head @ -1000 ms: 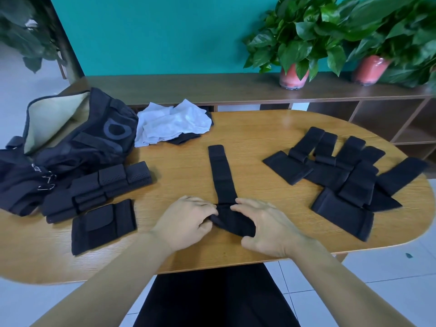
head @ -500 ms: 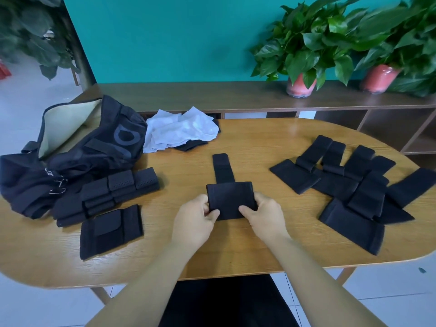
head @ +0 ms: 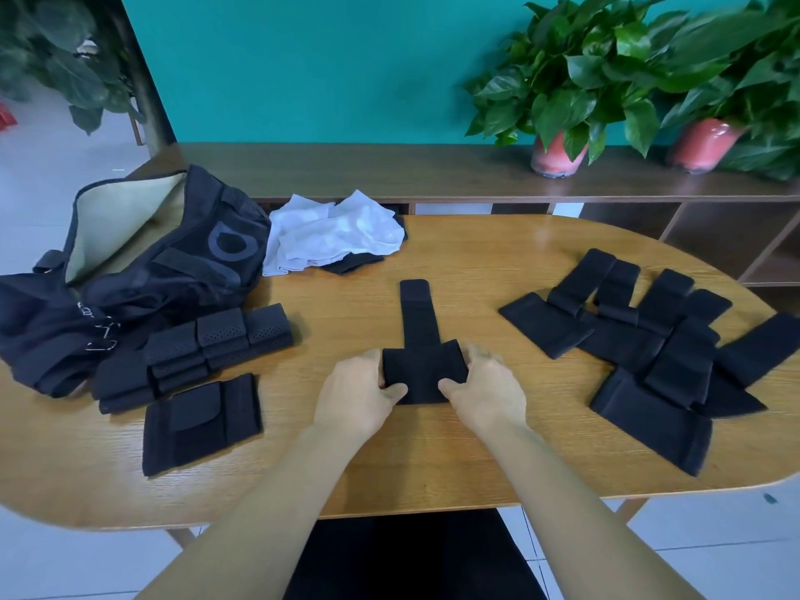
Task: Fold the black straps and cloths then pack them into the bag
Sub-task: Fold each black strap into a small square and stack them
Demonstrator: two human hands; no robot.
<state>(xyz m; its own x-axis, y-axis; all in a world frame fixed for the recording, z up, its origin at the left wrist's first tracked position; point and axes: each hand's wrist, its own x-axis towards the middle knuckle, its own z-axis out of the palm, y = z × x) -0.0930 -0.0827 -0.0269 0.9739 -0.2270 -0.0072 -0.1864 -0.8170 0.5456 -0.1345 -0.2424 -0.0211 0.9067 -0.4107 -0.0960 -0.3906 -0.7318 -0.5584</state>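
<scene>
At the centre of the frame, the left hand [head: 359, 394] and right hand [head: 487, 389] pinch opposite sides of a folded black strap [head: 422, 374] on the wooden table [head: 476, 270], its narrow tail pointing away; more straps [head: 658, 352] lie right, folded ones [head: 203, 352] left, the open bag [head: 143, 270] upper left

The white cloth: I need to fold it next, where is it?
In the head view, the white cloth lies at the table's far left, right beside the open black bag.
</scene>
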